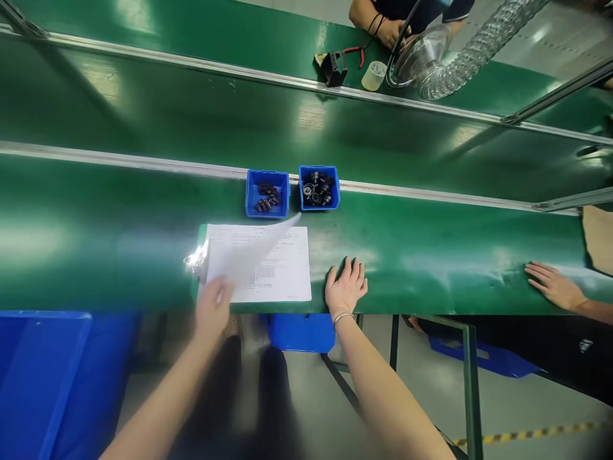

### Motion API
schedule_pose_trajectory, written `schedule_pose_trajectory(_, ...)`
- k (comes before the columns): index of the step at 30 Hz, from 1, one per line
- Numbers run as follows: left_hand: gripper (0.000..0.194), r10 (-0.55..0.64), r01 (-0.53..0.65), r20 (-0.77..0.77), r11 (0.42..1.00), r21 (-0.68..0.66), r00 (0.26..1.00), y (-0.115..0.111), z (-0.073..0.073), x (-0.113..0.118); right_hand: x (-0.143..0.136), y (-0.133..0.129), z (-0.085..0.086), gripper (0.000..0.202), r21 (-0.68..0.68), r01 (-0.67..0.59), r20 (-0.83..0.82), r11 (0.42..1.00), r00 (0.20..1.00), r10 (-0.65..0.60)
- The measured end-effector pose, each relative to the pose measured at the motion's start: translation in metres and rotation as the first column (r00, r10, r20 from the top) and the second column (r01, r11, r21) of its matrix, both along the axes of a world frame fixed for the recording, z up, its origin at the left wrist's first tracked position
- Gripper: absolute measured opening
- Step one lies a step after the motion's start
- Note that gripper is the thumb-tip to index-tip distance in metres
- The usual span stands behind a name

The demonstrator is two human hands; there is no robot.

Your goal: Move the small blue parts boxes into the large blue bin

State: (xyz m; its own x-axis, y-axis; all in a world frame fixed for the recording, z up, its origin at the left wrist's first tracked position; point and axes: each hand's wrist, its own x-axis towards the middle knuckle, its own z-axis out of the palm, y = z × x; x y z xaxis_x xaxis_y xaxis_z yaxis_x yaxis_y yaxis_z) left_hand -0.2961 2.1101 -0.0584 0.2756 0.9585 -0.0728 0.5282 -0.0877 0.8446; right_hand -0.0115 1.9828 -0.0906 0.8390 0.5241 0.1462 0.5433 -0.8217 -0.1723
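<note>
Two blue bins (267,193) (318,187), one printed paper stack (268,271), one tape roll (374,75), one flexible hose (472,54).

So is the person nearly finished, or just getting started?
It looks like an early stage. Set out: two blue bins, the left bin and the right bin, each hold small dark parts. In hand: the left hand lifts a sheet of the papers on a clipboard, blurred mid-turn. The right hand rests flat on the green bench. Left: no part is out of the bins yet.
</note>
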Motion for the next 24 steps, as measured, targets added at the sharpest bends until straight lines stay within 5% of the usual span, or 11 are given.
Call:
schedule_pose_trajectory(3, 0.035, 0.354, -0.354, 0.011, 0.934, 0.042, 0.935, -0.003, -0.007, -0.036, 0.000, 0.000, 0.000, 0.055, -0.006, -0.010, 0.013, 1.000, 1.000, 0.010)
schedule_pose_trajectory(7, 0.036, 0.570, -0.570, 0.023, 0.818, 0.071, 0.821, 0.012, -0.017, -0.080, 0.000, 0.000, -0.003, 0.054, 0.005, -0.016, 0.063, 1.000, 0.998, 0.015)
schedule_pose_trajectory(14, 0.027, 0.687, -0.666, -0.036, 0.715, 0.213, 0.726, 0.051, -0.030, -0.119, -0.002, 0.004, -0.009, 0.054, 0.047, -0.029, 0.105, 0.998, 0.994, 0.024)
schedule_pose_trajectory(24, 0.013, 0.766, -0.685, -0.190, 0.636, 0.355, 0.614, 0.084, -0.051, -0.115, -0.003, 0.006, -0.014, 0.054, 0.062, -0.059, 0.122, 0.996, 0.991, 0.051)
